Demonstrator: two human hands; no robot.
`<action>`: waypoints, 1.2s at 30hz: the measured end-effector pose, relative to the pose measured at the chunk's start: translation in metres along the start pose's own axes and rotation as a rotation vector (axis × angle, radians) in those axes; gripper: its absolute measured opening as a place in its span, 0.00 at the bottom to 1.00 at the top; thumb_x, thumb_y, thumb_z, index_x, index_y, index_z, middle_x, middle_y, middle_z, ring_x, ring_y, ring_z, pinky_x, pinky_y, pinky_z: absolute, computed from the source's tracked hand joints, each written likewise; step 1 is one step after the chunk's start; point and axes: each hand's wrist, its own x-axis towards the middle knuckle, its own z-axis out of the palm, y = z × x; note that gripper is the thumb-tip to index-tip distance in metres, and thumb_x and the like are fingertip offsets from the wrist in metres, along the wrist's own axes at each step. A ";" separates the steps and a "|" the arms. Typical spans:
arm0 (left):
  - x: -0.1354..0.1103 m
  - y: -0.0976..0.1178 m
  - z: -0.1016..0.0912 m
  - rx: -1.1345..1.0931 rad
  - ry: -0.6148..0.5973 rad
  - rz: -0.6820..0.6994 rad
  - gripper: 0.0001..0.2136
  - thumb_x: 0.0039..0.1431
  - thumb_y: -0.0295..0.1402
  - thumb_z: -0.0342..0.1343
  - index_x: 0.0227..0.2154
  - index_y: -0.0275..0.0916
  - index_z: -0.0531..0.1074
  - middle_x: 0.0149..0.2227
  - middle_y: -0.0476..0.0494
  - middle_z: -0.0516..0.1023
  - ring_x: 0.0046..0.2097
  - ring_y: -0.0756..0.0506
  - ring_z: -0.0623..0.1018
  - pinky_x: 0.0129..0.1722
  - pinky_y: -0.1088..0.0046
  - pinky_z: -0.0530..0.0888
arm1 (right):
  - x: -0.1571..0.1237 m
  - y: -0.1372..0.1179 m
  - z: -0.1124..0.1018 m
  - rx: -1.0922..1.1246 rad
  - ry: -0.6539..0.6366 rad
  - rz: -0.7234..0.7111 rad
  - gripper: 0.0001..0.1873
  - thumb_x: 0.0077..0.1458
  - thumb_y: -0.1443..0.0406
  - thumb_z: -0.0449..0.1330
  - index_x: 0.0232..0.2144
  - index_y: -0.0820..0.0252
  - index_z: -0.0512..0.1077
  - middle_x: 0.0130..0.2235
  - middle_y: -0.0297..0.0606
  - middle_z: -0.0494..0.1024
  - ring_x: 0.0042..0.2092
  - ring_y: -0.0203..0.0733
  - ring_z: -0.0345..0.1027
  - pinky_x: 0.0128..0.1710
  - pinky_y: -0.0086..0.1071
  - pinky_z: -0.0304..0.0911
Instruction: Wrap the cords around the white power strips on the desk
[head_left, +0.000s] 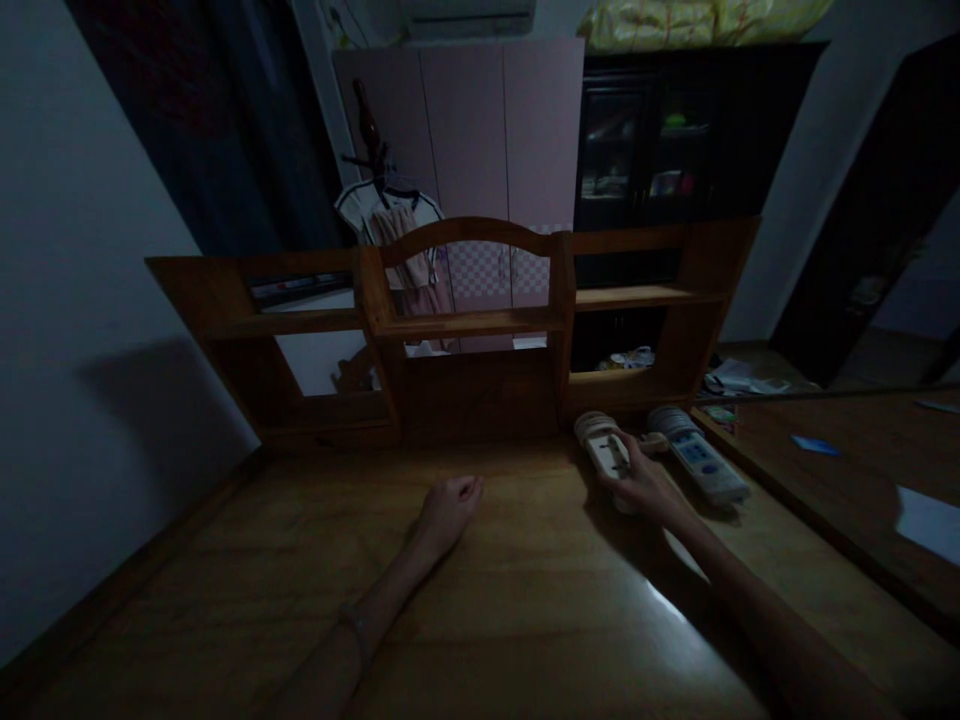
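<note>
The right hand (641, 485) reaches out right of the frame's centre and lies on the near end of a white device (598, 437). This device has a rounded, ribbed head and rests on the desk (525, 600) just in front of the wooden shelf unit (465, 325). The fingers are curled down over the body with the thumb at its side, so they are closed on it. In this dim light it is hard to say whether it has left the wood yet, but it looks to be lying flat.

Just beside it, a little further right, lies a grey remote (701, 465) with blue buttons. The two are close and may be touching at their far ends.

The left hand (450, 508) rests on the desk near the middle of the frame. It is curled into a loose fist, holds nothing, and is well apart from both devices.

The grip sits low on the body, so I judge that the heavier head could tip forward. Sliding the hold toward the middle and drawing the device straight back should keep it steady and avoid nudging the remote.

A lower desk (847, 470) at the right edge carries a blue card (816, 445) and a white sheet (930, 522).
</note>
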 end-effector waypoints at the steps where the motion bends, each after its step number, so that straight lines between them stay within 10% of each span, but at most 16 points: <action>1: 0.000 0.000 0.001 -0.002 -0.004 -0.002 0.20 0.61 0.44 0.43 0.18 0.37 0.60 0.19 0.54 0.56 0.23 0.53 0.58 0.26 0.75 0.51 | 0.001 0.002 0.001 0.003 0.000 0.002 0.41 0.49 0.56 0.59 0.63 0.57 0.50 0.49 0.49 0.72 0.46 0.54 0.70 0.42 0.37 0.63; 28: 0.000 0.003 0.005 -0.041 0.079 0.016 0.16 0.59 0.39 0.46 0.19 0.38 0.64 0.18 0.53 0.62 0.22 0.52 0.62 0.25 0.74 0.51 | -0.054 -0.045 0.001 0.185 0.055 -0.220 0.39 0.47 0.61 0.58 0.61 0.54 0.54 0.53 0.44 0.70 0.50 0.51 0.68 0.46 0.41 0.63; 36: -0.002 0.009 -0.006 -0.120 0.255 -0.005 0.13 0.59 0.30 0.47 0.47 0.40 0.62 0.34 0.46 0.74 0.35 0.48 0.75 0.34 0.76 0.65 | -0.050 -0.115 0.022 0.232 -0.068 -0.555 0.40 0.44 0.68 0.59 0.61 0.55 0.54 0.59 0.46 0.63 0.58 0.51 0.58 0.55 0.46 0.57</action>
